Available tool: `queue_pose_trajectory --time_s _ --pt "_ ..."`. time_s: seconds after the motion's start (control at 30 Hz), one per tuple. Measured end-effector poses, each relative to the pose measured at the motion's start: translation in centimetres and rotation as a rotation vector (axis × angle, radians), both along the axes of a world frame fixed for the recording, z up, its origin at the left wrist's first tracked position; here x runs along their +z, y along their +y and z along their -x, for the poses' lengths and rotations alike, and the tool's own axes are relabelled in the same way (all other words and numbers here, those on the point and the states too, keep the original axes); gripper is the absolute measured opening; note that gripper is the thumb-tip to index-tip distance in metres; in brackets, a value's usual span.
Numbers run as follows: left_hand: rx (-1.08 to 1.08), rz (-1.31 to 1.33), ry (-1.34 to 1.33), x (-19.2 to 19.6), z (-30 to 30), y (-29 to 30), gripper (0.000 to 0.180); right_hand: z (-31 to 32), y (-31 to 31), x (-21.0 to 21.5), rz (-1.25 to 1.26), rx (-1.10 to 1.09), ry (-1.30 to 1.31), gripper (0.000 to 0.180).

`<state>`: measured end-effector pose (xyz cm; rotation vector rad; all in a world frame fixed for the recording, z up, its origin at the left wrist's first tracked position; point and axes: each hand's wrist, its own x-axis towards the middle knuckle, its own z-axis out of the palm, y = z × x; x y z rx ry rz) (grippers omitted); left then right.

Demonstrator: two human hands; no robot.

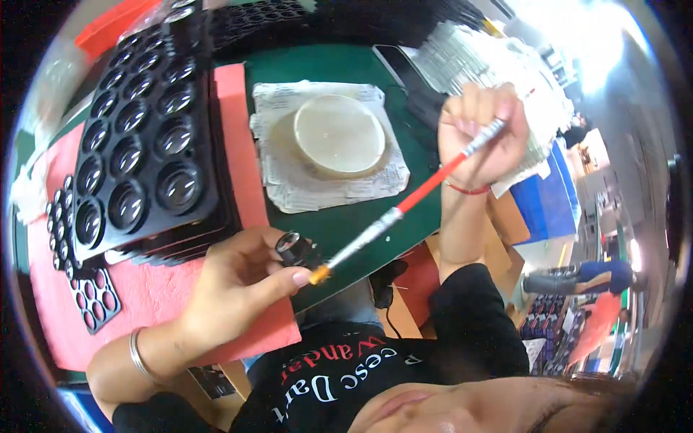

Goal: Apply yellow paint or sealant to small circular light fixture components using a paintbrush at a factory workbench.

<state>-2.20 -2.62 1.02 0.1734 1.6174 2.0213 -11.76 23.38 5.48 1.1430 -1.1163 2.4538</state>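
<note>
Nearer than the round dish (pixel 339 171) and left of it, the left hand (pixel 225 285) is half curled, thumb and fingers pinching a small black cylindrical part (pixel 292 250) with a glossy face. Beside the thumb tip lie the orange bristles (pixel 320 275) of a slim paintbrush (pixel 426 187); whether they touch the part is unclear. A steady pinch and light bristle pressure would probably serve best. Right of the dish, the right hand (pixel 485 137) curls closed around the paintbrush's red-and-silver handle. Left of the dish, stacked glossy black trays (pixel 153 172) of round cups stand on soft-looking pink sheeting (pixel 260 325). The shallow, smooth dish rests on layered paper (pixel 283 193) over the green tabletop (pixel 303 65).
</note>
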Motion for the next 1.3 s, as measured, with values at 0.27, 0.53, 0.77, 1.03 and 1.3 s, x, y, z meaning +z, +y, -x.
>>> queue_pose_trajectory --time_s 0.27,0.53,0.77,1.03,1.3 --pt "0.007 -0.068 0.036 -0.7 0.1 0.2 0.020 -0.3 -0.1 0.2 -0.111 -0.146 0.144 0.024" --pt "0.015 -0.058 0.059 -1.0 0.2 0.2 0.023 -0.1 0.0 0.2 -0.123 -0.157 0.167 0.025" --pt "0.012 -0.070 0.084 -1.1 0.1 0.1 0.029 0.2 0.3 -0.1 -0.185 -0.187 0.196 0.025" --pt "-0.003 -0.119 0.109 -1.2 0.1 0.2 0.032 0.2 0.5 0.0 -0.255 -0.254 0.238 0.024" --pt "0.016 -0.056 0.107 -1.3 0.1 0.2 0.030 0.6 0.6 -0.1 -0.111 -0.200 0.087 0.025"
